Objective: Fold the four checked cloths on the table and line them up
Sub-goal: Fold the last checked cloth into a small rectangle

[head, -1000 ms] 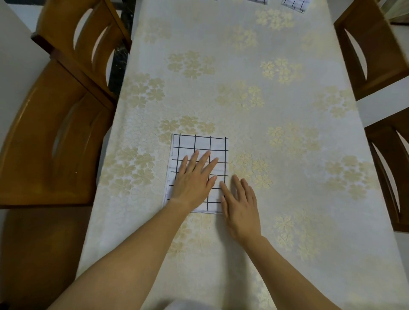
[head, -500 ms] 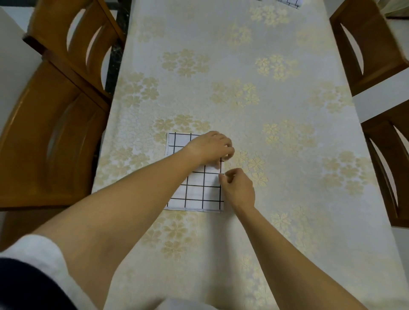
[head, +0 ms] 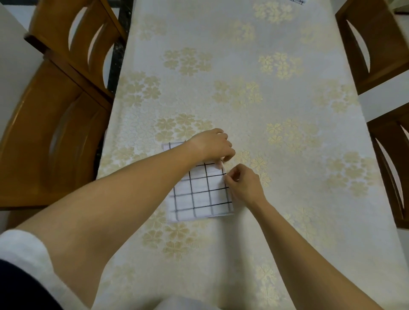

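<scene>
**Hidden or cut off.** Far right corner of the folded checked cloth (head: 199,194) covered by the left hand (head: 212,147); far edge in view only at its left corner. Left forearm (head: 132,194) laid diagonally over the cloth's left side, masking part of the grid. Grid lines near the cloth's near left corner blurred. Second checked cloth (head: 297,1) cropped by the top border, only 1 corner showing, at the far end of the table and well apart from the first. White sleeve (head: 22,254) at lower left, cropped by the frame. Wooden chairs (head: 55,132) along both long sides, none seen whole.

**Position and axis.** Checked cloth flat on the flower-patterned tablecloth (head: 243,88), towards the left side and in the near half. Rectangular outline, long axis running away from the wearer, roughly parallel to the table's length and turned slightly. Near short edge sloping a little up towards the right.

**Fingers.** Left hand palm down over the far part of the cloth, fingers curled under, tips meeting at the right-hand edge just below the hidden corner and apparently pinching it. Right hand (head: 243,183) just beside the same edge, lower down, thumb and forefinger closed in a pinch on the hem, remaining fingers curled. Both hands close together, not clearly touching.
</scene>
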`<state>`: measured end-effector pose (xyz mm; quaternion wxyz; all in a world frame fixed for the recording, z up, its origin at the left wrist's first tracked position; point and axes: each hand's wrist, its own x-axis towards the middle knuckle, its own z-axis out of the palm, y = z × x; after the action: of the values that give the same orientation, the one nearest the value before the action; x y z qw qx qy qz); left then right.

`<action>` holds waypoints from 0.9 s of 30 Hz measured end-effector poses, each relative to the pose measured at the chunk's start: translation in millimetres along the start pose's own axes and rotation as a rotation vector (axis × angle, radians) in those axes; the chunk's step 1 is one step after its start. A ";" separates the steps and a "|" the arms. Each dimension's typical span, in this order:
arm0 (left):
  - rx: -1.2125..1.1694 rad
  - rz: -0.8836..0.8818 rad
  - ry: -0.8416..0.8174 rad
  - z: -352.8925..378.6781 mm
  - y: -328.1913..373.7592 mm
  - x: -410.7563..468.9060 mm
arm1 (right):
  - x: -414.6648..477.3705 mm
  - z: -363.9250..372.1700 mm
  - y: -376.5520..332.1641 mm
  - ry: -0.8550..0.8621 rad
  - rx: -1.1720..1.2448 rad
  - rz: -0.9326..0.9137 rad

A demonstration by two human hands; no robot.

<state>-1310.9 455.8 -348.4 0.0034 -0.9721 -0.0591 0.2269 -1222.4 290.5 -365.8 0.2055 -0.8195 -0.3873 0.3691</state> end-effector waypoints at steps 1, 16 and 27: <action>-0.010 0.005 0.002 -1.2 -0.9 -0.4 | 1.9 -3.9 1.9 0.016 0.040 0.005; -0.947 -0.437 0.146 38.4 -11.5 -35.0 | 37.6 -45.4 15.2 0.047 -0.003 -0.102; -1.123 -0.645 0.282 60.9 -9.0 -55.3 | 64.5 -62.7 39.8 0.075 -0.098 -0.176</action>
<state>-1388.0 457.1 -378.4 -0.4283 -0.7802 -0.4555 0.0199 -1127.7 313.6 -379.0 0.2112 -0.8044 -0.4676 0.2995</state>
